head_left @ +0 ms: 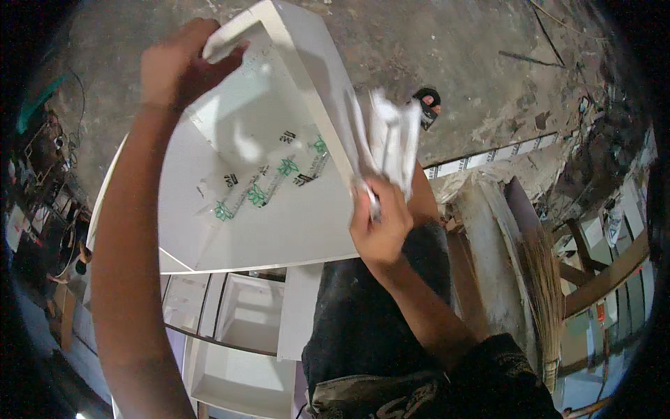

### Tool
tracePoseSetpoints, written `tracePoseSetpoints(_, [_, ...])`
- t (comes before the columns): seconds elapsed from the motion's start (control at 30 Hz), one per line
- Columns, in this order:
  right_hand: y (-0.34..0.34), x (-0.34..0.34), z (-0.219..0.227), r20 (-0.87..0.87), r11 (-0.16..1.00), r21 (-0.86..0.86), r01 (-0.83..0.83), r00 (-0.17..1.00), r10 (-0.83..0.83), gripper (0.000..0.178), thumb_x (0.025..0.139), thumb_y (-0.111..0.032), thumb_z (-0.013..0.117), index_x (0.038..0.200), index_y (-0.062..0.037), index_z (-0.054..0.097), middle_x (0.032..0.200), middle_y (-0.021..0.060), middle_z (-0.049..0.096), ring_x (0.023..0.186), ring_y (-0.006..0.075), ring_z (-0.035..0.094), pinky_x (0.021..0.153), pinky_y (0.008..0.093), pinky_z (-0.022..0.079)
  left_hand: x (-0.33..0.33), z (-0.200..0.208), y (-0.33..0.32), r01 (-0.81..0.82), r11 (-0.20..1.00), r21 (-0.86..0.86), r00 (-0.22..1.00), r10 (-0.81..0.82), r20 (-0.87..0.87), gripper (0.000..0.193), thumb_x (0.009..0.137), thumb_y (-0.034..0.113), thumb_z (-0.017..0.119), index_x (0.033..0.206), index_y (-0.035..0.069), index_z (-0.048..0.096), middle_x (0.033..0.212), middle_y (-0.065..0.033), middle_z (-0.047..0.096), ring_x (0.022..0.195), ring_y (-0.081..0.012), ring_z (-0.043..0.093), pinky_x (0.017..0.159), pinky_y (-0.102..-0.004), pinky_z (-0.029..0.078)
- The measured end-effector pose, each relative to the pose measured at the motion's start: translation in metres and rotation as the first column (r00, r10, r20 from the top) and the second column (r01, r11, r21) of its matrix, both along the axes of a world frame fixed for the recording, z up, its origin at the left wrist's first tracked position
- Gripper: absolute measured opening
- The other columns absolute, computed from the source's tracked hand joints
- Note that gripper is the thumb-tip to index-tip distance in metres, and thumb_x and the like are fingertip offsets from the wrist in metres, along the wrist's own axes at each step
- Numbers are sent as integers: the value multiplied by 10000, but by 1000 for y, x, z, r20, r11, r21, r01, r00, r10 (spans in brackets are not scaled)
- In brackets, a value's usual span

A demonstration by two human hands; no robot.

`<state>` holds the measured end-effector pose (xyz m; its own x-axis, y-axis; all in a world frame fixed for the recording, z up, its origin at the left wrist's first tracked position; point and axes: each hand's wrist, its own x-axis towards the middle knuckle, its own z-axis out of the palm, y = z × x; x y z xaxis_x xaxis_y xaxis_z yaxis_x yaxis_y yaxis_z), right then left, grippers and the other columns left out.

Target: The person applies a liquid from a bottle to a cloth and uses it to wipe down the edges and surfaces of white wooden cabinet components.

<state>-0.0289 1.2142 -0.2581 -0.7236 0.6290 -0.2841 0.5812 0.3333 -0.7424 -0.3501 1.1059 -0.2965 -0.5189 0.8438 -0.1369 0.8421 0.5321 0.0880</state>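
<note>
A large white open box [313, 66], like a drawer or cabinet shell, is tilted in front of me. My left hand [183, 66] is closed over its far left rim, with the thumb on the inner side. My right hand [382, 222] is closed on a crumpled white cloth [396, 140] at the box's right edge. The cloth is smeared by motion, so its exact material is hard to make out. A strip of clear printed film [287, 167] with green flower shapes lies across the box's inner panel.
White compartments [244, 377] stand below the box at lower left. My dark-clothed leg [370, 328] is beside them, and a sandalled foot [427, 105] rests on the stained concrete floor [447, 42]. To the right are a straw broom [548, 293] and long boards [488, 258].
</note>
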Motion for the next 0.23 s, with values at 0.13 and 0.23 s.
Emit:
tracePoseSetpoints(0.13, [-16, 61, 11, 29, 999, -16, 47, 999, -46, 106, 839, -47, 625, 933, 1, 627, 834, 165, 631, 723, 327, 650, 618, 368, 525, -2, -5, -12, -67, 997, -30, 992, 64, -109, 454, 744, 519, 715, 989, 139, 678, 882, -59, 691, 741, -275, 678, 627, -372, 545])
tracePoseSetpoints(0.23, [-18, 33, 5, 41, 988, -64, 141, 990, -139, 115, 845, -58, 632, 959, -69, 643, 882, 142, 653, 750, 321, 662, 656, 367, 539, -7, -9, -10, -122, 992, 18, 992, 122, -14, 558, 715, 557, 728, 1051, 114, 685, 907, -99, 703, 727, -285, 687, 651, -362, 555])
